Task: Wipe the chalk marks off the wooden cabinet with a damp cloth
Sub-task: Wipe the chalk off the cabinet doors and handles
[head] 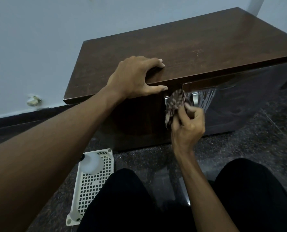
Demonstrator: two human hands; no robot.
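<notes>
A low dark wooden cabinet (189,44) stands against the wall. My left hand (136,77) grips its front top edge, fingers curled on the top and thumb along the front. My right hand (188,124) holds a dark spotted cloth (175,102) bunched against the cabinet front, at the gap between the two doors and over the left metal handle. White chalk marks (206,99) streak the right door just beyond the right handle (195,98). Faint pale specks show on the cabinet top (197,51).
A white lattice plastic tray (90,186) lies on the dark speckled floor at lower left, with a white bottle (91,163) in it. My knees in black trousers (131,198) fill the bottom of the view. A pale wall (38,39) runs behind and left of the cabinet.
</notes>
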